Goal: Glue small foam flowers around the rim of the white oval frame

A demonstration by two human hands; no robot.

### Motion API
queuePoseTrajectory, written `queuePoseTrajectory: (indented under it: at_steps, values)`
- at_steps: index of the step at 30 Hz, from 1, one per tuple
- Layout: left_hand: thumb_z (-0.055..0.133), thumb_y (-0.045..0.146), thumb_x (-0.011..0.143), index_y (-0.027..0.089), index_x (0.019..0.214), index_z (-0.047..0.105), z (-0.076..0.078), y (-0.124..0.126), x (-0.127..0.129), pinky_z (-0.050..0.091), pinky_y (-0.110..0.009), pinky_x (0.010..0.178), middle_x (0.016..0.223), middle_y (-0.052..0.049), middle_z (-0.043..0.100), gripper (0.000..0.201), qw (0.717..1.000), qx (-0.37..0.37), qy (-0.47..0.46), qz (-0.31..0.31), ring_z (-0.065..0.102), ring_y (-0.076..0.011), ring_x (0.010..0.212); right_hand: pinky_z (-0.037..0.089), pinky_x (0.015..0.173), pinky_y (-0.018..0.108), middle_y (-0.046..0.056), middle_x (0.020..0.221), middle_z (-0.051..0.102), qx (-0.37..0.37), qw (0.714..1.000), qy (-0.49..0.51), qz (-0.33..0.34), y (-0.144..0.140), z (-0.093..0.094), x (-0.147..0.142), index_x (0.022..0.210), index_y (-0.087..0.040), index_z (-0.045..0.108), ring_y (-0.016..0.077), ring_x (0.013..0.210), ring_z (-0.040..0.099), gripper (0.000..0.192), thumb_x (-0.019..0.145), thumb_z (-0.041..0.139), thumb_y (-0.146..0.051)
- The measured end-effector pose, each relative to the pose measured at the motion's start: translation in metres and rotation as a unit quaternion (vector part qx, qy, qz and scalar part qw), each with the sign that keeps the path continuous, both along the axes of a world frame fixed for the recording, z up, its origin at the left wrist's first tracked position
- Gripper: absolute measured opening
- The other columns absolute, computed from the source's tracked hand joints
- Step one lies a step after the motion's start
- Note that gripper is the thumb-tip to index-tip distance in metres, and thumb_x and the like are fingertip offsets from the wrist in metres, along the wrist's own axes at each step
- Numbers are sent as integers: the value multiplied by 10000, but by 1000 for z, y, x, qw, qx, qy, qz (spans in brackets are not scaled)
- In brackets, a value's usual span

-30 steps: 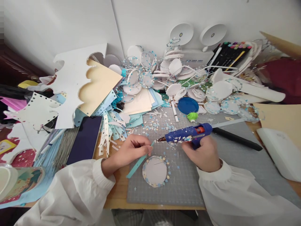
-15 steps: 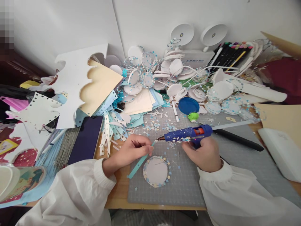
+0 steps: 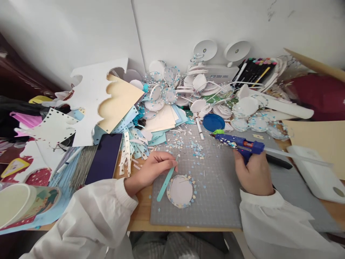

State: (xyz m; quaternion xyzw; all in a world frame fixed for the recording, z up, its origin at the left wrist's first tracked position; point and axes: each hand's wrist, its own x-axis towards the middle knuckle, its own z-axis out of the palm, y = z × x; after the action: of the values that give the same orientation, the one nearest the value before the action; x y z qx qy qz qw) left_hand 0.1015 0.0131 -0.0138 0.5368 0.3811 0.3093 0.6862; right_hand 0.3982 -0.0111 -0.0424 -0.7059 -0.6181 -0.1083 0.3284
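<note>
While my left hand [image 3: 151, 169] pinches a light-blue paper strip [image 3: 166, 180] between thumb and fingertips, the strip slants down toward the near edge of the grey cutting mat [image 3: 215, 201], its upper end at my fingers and its lower end close to the mat's left edge. Just right of the strip, touching or nearly touching it, lies a white paper disc [image 3: 180, 190] rimmed with tiny blue and cream flowers. My right hand [image 3: 252, 171] is wrapped tight around the grip of a blue hot glue gun [image 3: 238, 144], held over the mat's far right part, nozzle pointing left toward the blue lid [image 3: 213, 122]. Loose confetti [image 3: 196, 147] dots the mat's far side. A dark phone [image 3: 105, 158] lies left of the mat.
</note>
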Motion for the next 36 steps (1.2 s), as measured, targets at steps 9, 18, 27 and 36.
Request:
queuePoseTrajectory:
  at_steps: [9, 18, 27, 36]
  values:
    - [606, 344, 812, 105, 647, 690, 2, 0, 1, 139, -243, 444, 447, 59, 300, 302, 1000, -4, -20, 14, 201, -63, 435, 424, 773, 556, 168, 903, 553, -5, 999, -30, -29, -27, -4, 6, 976, -129, 515, 375, 930, 526, 344, 751, 555, -386]
    - [590, 352, 811, 160, 450, 514, 1, 0, 4, 304, -256, 507, 384, 64, 241, 416, 998, 12, -28, 49, 292, -86, 416, 469, 742, 378, 69, 859, 569, 35, 983, 39, 178, -67, 34, -51, 906, -198, 559, 224, 832, 565, 134, 817, 537, -102]
    - [602, 319, 794, 164, 421, 331, 4, 0, 5, 230, -244, 451, 423, 55, 280, 486, 996, 10, -50, 77, 237, -62, 426, 505, 747, 323, 68, 980, 680, 86, 869, -160, 459, -11, 65, -117, 1101, -179, 633, 185, 880, 613, 264, 877, 528, -87]
    - [520, 386, 883, 160, 473, 393, 7, -2, 3, 185, -249, 460, 452, 59, 262, 485, 997, 64, 2, 49, 211, -68, 444, 544, 704, 308, 53, 929, 728, 149, 862, -61, 480, 6, 59, -106, 979, -215, 650, 162, 807, 647, 217, 896, 490, -95]
